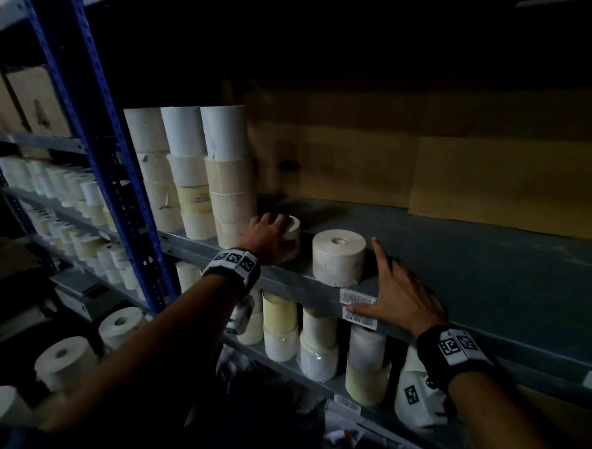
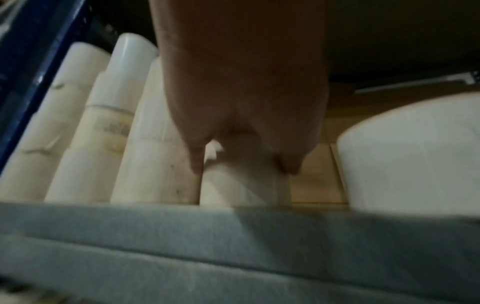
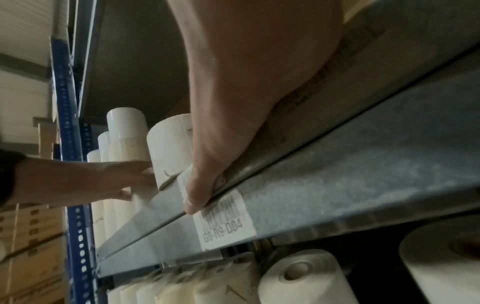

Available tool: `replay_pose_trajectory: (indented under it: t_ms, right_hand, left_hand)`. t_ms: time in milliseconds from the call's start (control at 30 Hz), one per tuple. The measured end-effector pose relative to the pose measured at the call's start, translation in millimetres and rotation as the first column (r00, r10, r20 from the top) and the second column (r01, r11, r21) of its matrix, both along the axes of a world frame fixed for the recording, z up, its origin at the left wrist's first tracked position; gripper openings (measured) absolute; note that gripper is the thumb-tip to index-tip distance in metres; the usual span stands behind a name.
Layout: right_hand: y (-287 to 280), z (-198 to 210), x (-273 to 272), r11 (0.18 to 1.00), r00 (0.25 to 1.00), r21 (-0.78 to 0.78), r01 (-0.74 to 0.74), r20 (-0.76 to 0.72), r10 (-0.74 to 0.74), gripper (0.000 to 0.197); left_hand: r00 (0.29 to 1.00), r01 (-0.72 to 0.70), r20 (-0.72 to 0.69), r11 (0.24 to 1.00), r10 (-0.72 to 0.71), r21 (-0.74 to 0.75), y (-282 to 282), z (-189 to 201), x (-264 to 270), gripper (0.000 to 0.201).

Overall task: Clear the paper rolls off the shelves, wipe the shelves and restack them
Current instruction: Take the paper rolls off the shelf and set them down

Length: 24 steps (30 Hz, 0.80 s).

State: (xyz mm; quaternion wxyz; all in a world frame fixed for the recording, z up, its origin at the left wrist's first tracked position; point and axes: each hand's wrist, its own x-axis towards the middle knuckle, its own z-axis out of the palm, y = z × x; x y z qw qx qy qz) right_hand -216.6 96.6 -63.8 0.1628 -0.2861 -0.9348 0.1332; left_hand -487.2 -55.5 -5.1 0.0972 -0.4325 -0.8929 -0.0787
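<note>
Your left hand (image 1: pixel 266 234) grasps a roll (image 1: pixel 290 238) at nine o'clock of another roll (image 1: pixel 339 261); your right hand (image 1: pixel 399 298) rests released, fingers spread, on the shelf (image 1: pixel 496 282) edge.

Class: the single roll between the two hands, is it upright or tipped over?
Upright. The roll stands on its flat end on the shelf, core hole facing up.

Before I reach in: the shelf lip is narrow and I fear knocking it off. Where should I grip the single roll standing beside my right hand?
Probably take the lone paper roll by its curved side wall, thumb and fingers on opposite sides, coming down from above and the front. It stands upright on the shelf edge, core hole up, sides free; the right hand rests open just beside it.
</note>
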Motion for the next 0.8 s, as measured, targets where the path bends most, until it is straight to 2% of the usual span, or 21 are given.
replay_pose_trajectory:
  t_ms: [233, 367, 500, 567, 700, 800]
  right_hand:
    - [-5.6, 6.5, 3.1, 0.998, 1.000, -0.052, -0.029, 0.005, 0.030, 0.155]
    - [-12.2, 18.5, 2.6, 0.995, 0.997, -0.084, -0.056, -0.064, 0.051, 0.153]
    - [-20.9, 51.6, -22.0, 0.991, 0.985, 0.069, -0.111, -0.125, 0.119, 0.135]
    - [-21.1, 69.5, -44.8, 0.984, 0.989, 0.118, -0.137, -0.038, 0.142, 0.124]
    - [-15.7, 83.1, -86.0, 0.982, 0.962, 0.064, -0.176, 0.225, 0.158, 0.126]
    - [-15.9, 72.4, -97.6, 0.987, 0.956, 0.064, -0.148, 0.263, 0.127, 0.107]
  left_hand:
    - [1.000, -0.013, -0.002, 1.000, 0.013, 0.011, 1.1, 4.8, 15.7, 0.075]
    - [0.999, 0.022, 0.041, 0.999, -0.021, -0.033, -3.4, 11.9, 37.0, 0.091]
    - [0.997, 0.056, 0.054, 0.992, -0.050, -0.116, 3.3, 7.6, 30.1, 0.098]
    - [0.996, 0.082, 0.050, 0.987, -0.076, -0.137, 5.1, 4.7, 25.1, 0.106]
    - [0.993, 0.117, 0.022, 0.986, -0.115, -0.115, 9.0, -2.7, 15.0, 0.106]
    - [0.995, 0.096, 0.032, 0.988, -0.093, -0.120, 10.6, -2.7, 15.3, 0.103]
